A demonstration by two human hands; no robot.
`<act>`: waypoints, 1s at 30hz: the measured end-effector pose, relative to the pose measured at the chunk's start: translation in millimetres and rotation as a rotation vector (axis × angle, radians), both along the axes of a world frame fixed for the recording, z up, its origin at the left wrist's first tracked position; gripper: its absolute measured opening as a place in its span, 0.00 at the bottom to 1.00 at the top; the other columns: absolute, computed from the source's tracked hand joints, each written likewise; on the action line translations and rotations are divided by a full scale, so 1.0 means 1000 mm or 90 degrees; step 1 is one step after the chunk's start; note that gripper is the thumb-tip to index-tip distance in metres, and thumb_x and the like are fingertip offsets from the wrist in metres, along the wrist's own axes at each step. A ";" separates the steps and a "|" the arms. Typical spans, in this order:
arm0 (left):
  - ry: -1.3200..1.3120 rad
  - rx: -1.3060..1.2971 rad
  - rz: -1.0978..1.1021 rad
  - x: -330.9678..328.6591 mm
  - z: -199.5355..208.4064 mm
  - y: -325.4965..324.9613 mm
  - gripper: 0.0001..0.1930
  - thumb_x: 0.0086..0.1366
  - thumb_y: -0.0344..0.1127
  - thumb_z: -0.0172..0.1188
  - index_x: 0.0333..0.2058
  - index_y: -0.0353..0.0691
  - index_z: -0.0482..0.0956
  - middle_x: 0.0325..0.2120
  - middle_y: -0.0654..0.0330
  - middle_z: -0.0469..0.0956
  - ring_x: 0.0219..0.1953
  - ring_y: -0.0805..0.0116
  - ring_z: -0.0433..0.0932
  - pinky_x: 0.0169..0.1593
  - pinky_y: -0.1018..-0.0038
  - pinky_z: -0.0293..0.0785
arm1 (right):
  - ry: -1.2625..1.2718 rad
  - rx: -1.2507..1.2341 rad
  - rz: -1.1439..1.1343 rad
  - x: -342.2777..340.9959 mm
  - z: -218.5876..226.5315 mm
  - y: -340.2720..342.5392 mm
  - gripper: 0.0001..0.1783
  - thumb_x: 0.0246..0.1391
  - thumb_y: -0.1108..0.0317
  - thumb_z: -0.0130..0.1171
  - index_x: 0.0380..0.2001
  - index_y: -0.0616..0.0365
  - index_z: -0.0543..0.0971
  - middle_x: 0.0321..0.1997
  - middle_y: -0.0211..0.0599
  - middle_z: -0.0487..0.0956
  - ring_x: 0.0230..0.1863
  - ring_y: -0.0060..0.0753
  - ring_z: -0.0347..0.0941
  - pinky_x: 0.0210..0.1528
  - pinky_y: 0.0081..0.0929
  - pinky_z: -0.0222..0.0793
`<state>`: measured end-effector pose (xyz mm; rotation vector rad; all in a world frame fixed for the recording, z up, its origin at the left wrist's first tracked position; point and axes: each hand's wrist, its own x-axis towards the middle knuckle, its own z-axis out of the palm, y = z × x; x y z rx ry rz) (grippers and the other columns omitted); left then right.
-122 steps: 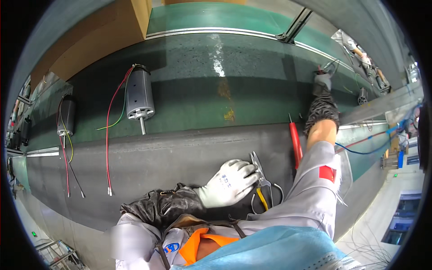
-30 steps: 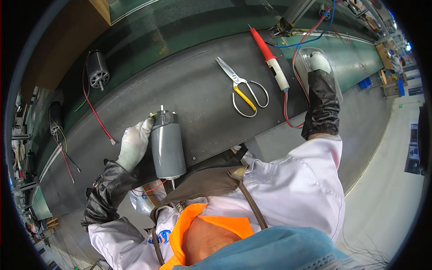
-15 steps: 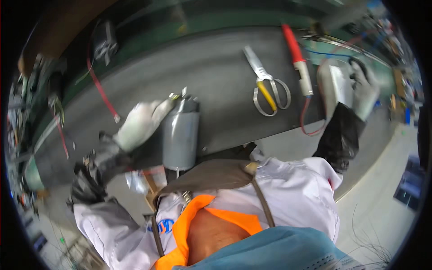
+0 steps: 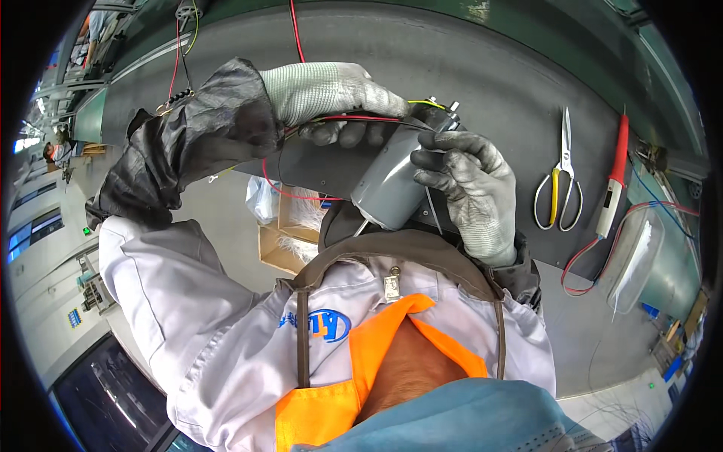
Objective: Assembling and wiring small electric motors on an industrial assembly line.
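A grey cylindrical motor [image 4: 390,181] lies tilted at the near edge of the dark work surface, its thin shaft toward me and its studded end away. My left hand [image 4: 335,96], in a white glove with dirty grey fingers, is closed on wires [image 4: 358,117] beside the motor's far end. A red and a black wire run past its fingers, and a yellow-green one reaches the studs. Close against the motor's right side is my right hand [image 4: 474,188], gloved too, with thumb and fingers pinched together. Whatever is between those fingertips is too small to make out.
Scissors [image 4: 561,181] with one yellow-wrapped handle lie to the right. Beyond them is a red and white soldering iron [image 4: 614,177], its red cable looping near a pale container [image 4: 639,260]. Below the bench edge stands a cardboard box [image 4: 280,248] with plastic bags.
My right hand has come from the pale container at the far right to the motor. My left hand now grips wires instead of the motor's end. The view has turned.
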<state>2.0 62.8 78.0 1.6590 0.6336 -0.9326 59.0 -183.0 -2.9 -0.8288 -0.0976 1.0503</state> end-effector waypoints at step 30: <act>0.031 0.055 -0.021 0.004 0.010 -0.004 0.27 0.74 0.59 0.46 0.33 0.42 0.83 0.16 0.68 0.72 0.13 0.83 0.65 0.17 0.80 0.59 | -0.110 -0.024 0.002 -0.003 0.011 0.009 0.19 0.63 0.79 0.55 0.56 0.77 0.70 0.58 0.60 0.76 0.57 0.51 0.79 0.57 0.39 0.80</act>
